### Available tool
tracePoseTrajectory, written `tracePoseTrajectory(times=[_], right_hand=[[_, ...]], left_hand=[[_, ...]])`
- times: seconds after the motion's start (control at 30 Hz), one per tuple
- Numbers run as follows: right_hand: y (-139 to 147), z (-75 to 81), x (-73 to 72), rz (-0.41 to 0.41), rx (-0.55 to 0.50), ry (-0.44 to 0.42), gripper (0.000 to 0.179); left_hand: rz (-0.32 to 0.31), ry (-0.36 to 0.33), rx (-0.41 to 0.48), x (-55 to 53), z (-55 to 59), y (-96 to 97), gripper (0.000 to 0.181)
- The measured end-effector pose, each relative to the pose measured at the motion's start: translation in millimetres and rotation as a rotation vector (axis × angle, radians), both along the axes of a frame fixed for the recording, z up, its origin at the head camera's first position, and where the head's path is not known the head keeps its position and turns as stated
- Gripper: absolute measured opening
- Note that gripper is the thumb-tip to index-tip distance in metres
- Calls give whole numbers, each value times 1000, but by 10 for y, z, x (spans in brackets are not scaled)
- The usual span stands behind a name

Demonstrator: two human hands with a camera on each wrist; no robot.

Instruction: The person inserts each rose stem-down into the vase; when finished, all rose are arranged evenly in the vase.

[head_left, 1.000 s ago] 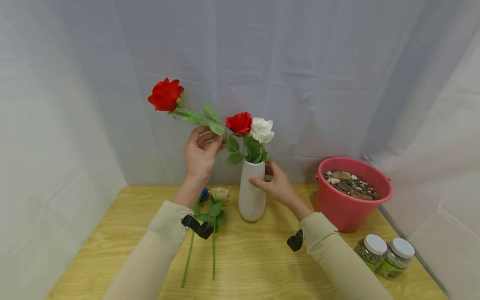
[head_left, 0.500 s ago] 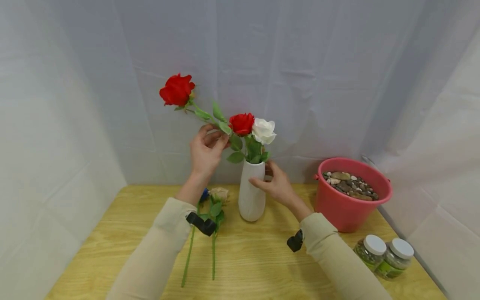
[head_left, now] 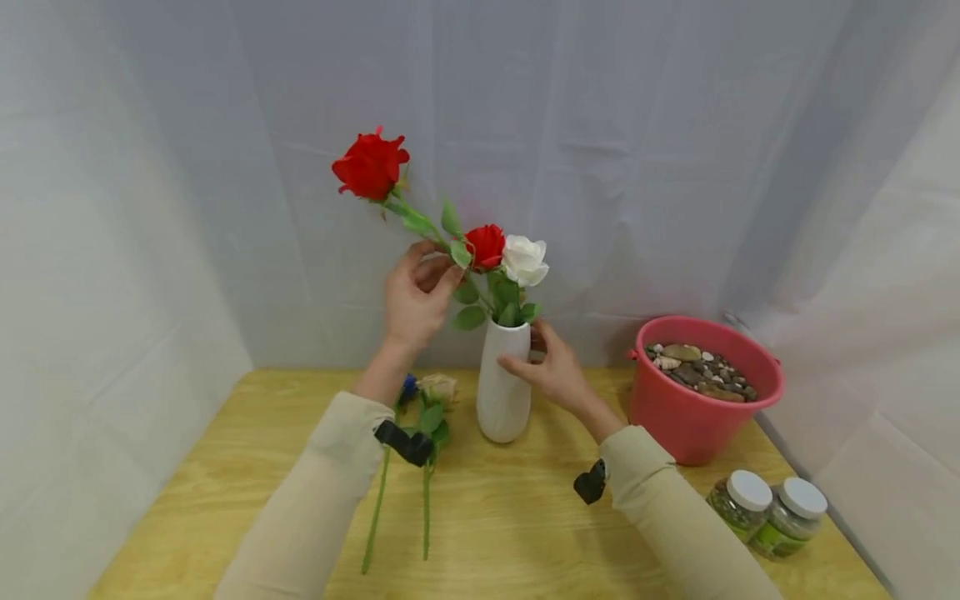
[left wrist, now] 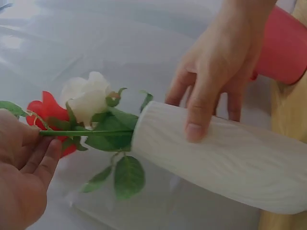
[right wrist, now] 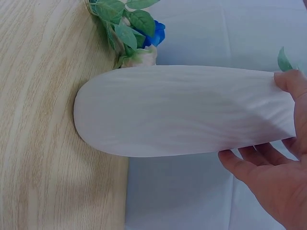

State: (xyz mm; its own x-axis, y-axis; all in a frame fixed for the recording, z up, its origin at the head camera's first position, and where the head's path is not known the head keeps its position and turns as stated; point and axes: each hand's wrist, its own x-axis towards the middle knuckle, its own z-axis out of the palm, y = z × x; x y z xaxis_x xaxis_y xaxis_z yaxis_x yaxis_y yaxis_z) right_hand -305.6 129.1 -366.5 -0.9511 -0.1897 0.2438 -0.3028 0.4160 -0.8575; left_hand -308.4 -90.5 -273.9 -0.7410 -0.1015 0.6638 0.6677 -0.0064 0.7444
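As a person's right hand (head_left: 551, 362) steadies a white vase (head_left: 502, 396) upright on a wooden table (head_left: 525, 517), the left hand (head_left: 420, 300) pinches the green stem (left wrist: 103, 132) of a large red rose (head_left: 371, 167) between thumb and fingers. Over the past second the bloom has swung up and to the right, its stem now leaning less steeply, and the left hand has shifted closer to the vase. Seen from the left wrist, the stem runs to the vase's mouth, where leaves crowd the rim; the rose's head is tilted out, well above the opening. A leaf on the stem now overlaps a second red rose (head_left: 485, 247), which stands in the vase beside a white rose (head_left: 524, 260). Unchanged is the right hand's grip, thumb in front and fingers around the side near the top. A blue flower (head_left: 408, 389) and a cream flower (head_left: 438, 387) lie on the table, left of the vase; a pink bucket (head_left: 697, 433) of stones (head_left: 686, 371) stands at right.
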Motion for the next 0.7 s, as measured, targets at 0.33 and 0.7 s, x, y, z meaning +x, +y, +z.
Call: tracePoseTrajectory(times=[0.33, 0.7], right_hand=[[-23, -3, 12, 4, 1, -1, 83], [-33, -18, 24, 12, -3, -2, 83]], left_hand=[[13, -60, -141, -46, -297, 168, 31], [38, -139, -209, -61, -535, 263, 23]])
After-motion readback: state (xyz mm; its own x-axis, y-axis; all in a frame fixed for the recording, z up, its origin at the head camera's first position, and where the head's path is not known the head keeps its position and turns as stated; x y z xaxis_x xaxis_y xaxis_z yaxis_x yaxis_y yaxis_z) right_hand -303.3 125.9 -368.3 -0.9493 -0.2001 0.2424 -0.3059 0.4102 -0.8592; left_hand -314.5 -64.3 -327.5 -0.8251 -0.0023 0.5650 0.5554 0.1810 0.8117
